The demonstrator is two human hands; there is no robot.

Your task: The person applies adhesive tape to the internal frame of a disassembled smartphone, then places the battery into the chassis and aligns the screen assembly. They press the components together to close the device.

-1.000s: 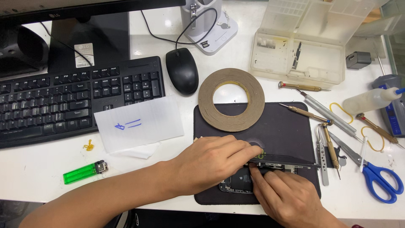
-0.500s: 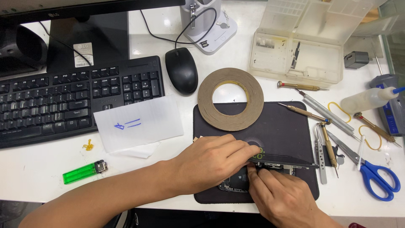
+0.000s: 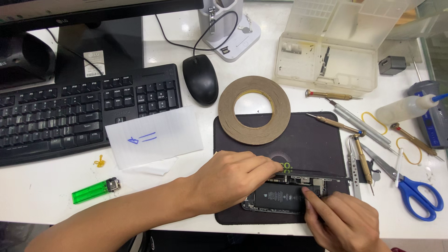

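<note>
Here, an opened phone (image 3: 282, 197) with its dark battery exposed, flat on a black work mat (image 3: 308, 140) at the near edge of a white table (image 3: 42, 191). Left hand (image 3: 233, 179) laid over the phone's left end, fingers curled down onto its upper edge, gripping the frame. Right hand (image 3: 343, 224) just beside it, coming in from below, index fingertip pressed on the phone's inside near the right end; whether anything thin sits pinched in those fingers, cannot tell.

Far beyond the right hand, one clear plastic parts box (image 3: 326, 67) with its lid swung open, holding a few small dark parts in shallow compartments. Beyond the left hand, one brown tape roll (image 3: 254, 109) half on the mat. Right of the right hand: one pair of blue-handled scissors (image 3: 417, 193), one pair of tweezers (image 3: 353, 163), four brass-handled screwdrivers (image 3: 333, 95), one squeeze bottle (image 3: 405, 108) with a blue nozzle, two yellow rubber bands (image 3: 374, 122).

Left of the left hand: one green lighter (image 3: 93, 190), one white paper sheet (image 3: 154, 137) with blue pen marks, one black keyboard (image 3: 84, 112). Farther off, one black mouse (image 3: 200, 79) and a monitor stand (image 3: 95, 46) bearing a small white rectangular label.
</note>
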